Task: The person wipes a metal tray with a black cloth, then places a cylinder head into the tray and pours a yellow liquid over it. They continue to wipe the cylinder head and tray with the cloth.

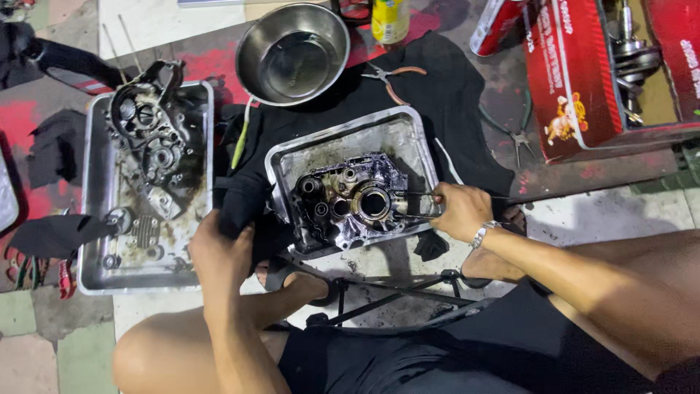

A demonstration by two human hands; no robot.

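Two hands | left hand (219, 248) grips black cloth (244, 197) at tray (419, 142) edge | right hand (458, 211) fingers closed on pliers (419, 206) over engine case (350, 201)

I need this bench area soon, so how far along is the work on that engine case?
Done: the engine case sits stripped and open in a metal tray, and removed parts lie in a second tray. In hand: the right hand works pliers at the case's edge while the left hand grips a black cloth. Left: the case looks oily and nothing is refitted.
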